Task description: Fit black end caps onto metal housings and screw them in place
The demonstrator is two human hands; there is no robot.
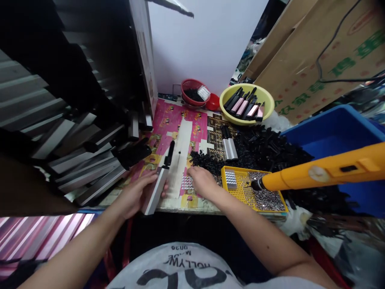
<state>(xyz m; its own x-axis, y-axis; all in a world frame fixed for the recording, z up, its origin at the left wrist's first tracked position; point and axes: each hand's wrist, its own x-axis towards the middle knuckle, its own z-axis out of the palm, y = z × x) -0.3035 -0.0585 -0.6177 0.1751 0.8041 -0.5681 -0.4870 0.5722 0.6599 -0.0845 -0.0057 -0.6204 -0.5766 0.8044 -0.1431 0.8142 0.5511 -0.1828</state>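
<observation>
Head-worn view — forward and down, close in

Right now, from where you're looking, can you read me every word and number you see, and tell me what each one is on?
"HOLLYW": big upside-down letters on the white T-shirt the person is wearing.
Smaller print near those letters on the shirt: too small to read for sure.
Green characters on the cardboard sheet: too blurred and slanted to read.

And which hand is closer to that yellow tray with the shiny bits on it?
Right. The right hand is just beside the left edge of the yellow tray, not touching it. The left hand is farther away, holding a white bar, with the right hand between it and the tray.
</observation>
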